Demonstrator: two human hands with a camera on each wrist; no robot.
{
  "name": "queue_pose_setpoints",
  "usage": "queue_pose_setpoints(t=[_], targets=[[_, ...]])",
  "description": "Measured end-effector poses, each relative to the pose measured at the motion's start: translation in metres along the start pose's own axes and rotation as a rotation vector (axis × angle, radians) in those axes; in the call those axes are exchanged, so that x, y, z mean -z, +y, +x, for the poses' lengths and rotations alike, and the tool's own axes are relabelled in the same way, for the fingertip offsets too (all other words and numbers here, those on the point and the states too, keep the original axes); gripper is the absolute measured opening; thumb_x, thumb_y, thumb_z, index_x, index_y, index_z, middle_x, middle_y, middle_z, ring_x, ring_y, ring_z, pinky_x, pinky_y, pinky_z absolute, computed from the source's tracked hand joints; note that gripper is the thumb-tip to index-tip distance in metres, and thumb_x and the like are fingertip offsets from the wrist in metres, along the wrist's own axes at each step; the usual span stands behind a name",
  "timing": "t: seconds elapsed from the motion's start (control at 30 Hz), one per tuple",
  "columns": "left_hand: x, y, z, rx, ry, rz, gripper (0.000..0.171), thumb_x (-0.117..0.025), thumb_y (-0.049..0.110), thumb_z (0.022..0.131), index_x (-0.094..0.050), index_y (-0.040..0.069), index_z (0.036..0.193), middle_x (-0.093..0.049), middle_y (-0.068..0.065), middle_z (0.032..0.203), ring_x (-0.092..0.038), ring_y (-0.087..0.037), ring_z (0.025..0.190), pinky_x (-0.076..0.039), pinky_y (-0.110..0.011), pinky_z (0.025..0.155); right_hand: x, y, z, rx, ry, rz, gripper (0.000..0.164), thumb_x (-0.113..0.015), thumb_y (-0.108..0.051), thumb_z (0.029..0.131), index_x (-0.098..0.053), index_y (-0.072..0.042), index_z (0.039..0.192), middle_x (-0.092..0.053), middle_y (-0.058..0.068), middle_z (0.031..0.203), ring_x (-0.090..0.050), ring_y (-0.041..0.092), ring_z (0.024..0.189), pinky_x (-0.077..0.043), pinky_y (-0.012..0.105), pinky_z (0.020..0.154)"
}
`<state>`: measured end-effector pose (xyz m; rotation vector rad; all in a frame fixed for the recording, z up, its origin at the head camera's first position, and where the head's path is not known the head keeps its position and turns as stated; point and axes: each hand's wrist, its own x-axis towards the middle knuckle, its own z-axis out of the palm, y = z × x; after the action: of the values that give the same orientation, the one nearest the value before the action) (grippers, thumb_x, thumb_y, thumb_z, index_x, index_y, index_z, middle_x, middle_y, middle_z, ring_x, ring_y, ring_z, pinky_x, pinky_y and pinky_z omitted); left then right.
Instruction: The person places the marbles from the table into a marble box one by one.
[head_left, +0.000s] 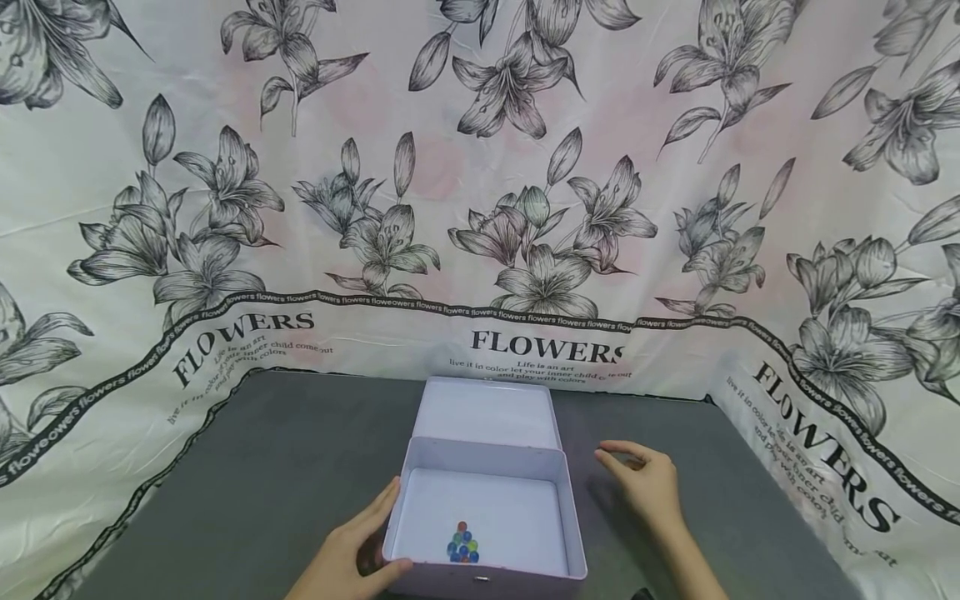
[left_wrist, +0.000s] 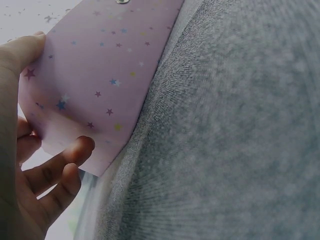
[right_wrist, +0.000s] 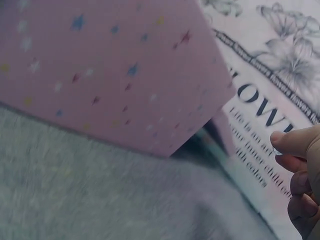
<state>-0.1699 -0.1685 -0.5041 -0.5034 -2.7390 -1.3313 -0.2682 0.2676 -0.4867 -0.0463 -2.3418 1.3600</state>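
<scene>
A pale lilac box (head_left: 487, 517) stands on the dark table with its lid (head_left: 486, 410) folded back behind it. Its outer wall (left_wrist: 100, 65) is pink with small coloured stars. A little heap of glass marbles (head_left: 462, 546), blue, green and orange-red, lies on its floor near the front wall. At the front left corner my left hand (head_left: 352, 546) grips the box, thumb on the front rim and fingers along the left side. My right hand (head_left: 647, 483) is in the air to the right of the box, fingers loosely bent and thumb near the index fingertip; nothing shows between them.
The grey cloth-covered table (head_left: 300, 467) extends to both sides of the box. Behind it and at the sides hangs a white curtain (head_left: 390, 333) printed with lilies and lettering. A small dark object (head_left: 642, 594) pokes in at the bottom edge.
</scene>
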Motion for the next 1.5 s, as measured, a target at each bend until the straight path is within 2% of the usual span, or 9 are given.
queue_pose_setpoints(t=[0.07, 0.17, 0.27, 0.43, 0.6, 0.9, 1.17, 1.3, 1.5], targets=[[0.0, 0.001, 0.0, 0.002, 0.003, 0.002, 0.098, -0.084, 0.054, 0.088, -0.04, 0.01, 0.164, -0.035, -0.002, 0.17, -0.042, -0.034, 0.152, -0.049, -0.046, 0.113, 0.003, -0.009, 0.0, 0.008, 0.003, 0.012, 0.02, -0.09, -0.021, 0.087, -0.085, -0.01, 0.103, -0.058, -0.002, 0.051, -0.03, 0.0, 0.042, -0.028, 0.021, 0.04], [0.0, 0.002, 0.0, 0.003, 0.008, 0.003, 0.098, -0.084, 0.053, 0.087, -0.041, 0.009, 0.163, -0.034, -0.003, 0.17, -0.041, -0.033, 0.152, -0.049, -0.048, 0.113, 0.008, -0.023, 0.0, 0.022, 0.004, 0.034, 0.023, -0.089, -0.023, 0.088, -0.085, -0.008, 0.106, -0.075, 0.002, 0.071, -0.034, 0.001, 0.043, -0.029, 0.022, 0.041], [0.001, 0.002, 0.0, 0.005, 0.008, -0.002, 0.098, -0.084, 0.052, 0.088, -0.041, 0.009, 0.163, -0.034, -0.004, 0.17, -0.041, -0.033, 0.152, -0.048, -0.05, 0.113, 0.013, -0.037, -0.002, 0.028, 0.003, 0.047, 0.026, -0.089, -0.024, 0.089, -0.084, -0.007, 0.108, -0.078, 0.002, 0.08, -0.034, 0.002, 0.044, -0.029, 0.024, 0.04], [0.001, 0.003, -0.001, 0.008, 0.005, -0.008, 0.097, -0.084, 0.052, 0.088, -0.041, 0.009, 0.163, -0.035, -0.004, 0.17, -0.042, -0.035, 0.151, -0.048, -0.052, 0.112, 0.018, -0.049, -0.005, 0.022, -0.016, 0.041, 0.025, -0.088, -0.025, 0.09, -0.083, -0.008, 0.108, -0.055, -0.005, 0.051, -0.027, 0.003, 0.044, -0.026, 0.024, 0.038], [0.001, 0.003, -0.001, -0.009, 0.0, -0.008, 0.096, -0.083, 0.052, 0.089, -0.041, 0.008, 0.163, -0.036, -0.006, 0.17, -0.044, -0.037, 0.15, -0.049, -0.054, 0.11, 0.014, -0.048, -0.008, 0.018, -0.06, 0.04, 0.025, -0.087, -0.025, 0.09, -0.083, -0.009, 0.109, -0.047, -0.007, 0.047, -0.025, 0.002, 0.045, -0.025, 0.023, 0.039], [-0.001, 0.001, -0.003, -0.001, -0.012, -0.05, 0.098, -0.084, 0.051, 0.088, -0.04, 0.007, 0.164, -0.034, -0.009, 0.17, -0.046, -0.042, 0.147, -0.055, -0.049, 0.104, -0.009, -0.057, -0.016, 0.074, -0.143, 0.092, 0.022, -0.088, -0.021, 0.089, -0.084, -0.008, 0.106, -0.042, -0.009, 0.047, -0.027, 0.0, 0.046, -0.026, 0.019, 0.044], [-0.001, 0.0, -0.002, 0.008, 0.008, -0.01, 0.098, -0.085, 0.052, 0.087, -0.041, 0.009, 0.163, -0.035, -0.003, 0.169, -0.044, -0.035, 0.15, -0.051, -0.043, 0.11, -0.036, -0.084, -0.019, 0.146, -0.232, 0.184, 0.022, -0.089, -0.015, 0.087, -0.083, -0.005, 0.105, -0.054, -0.007, 0.052, -0.034, 0.002, 0.048, -0.027, 0.02, 0.045], [-0.001, -0.002, -0.002, 0.003, 0.006, -0.01, 0.098, -0.084, 0.052, 0.088, -0.04, 0.009, 0.164, -0.034, -0.005, 0.17, -0.043, -0.037, 0.15, -0.049, -0.052, 0.111, -0.051, -0.093, -0.021, 0.216, -0.26, 0.188, 0.016, -0.088, -0.016, 0.088, -0.084, -0.011, 0.103, -0.039, -0.009, 0.05, -0.028, 0.001, 0.047, -0.024, 0.019, 0.044], [-0.002, 0.0, -0.002, 0.01, 0.004, -0.021, 0.098, -0.084, 0.052, 0.088, -0.039, 0.009, 0.164, -0.033, -0.006, 0.17, -0.041, -0.039, 0.151, -0.043, -0.062, 0.112, -0.071, -0.107, -0.026, 0.246, -0.31, 0.196, 0.015, -0.088, -0.018, 0.089, -0.085, -0.012, 0.102, -0.037, -0.008, 0.049, -0.026, 0.0, 0.046, -0.022, 0.019, 0.045]])
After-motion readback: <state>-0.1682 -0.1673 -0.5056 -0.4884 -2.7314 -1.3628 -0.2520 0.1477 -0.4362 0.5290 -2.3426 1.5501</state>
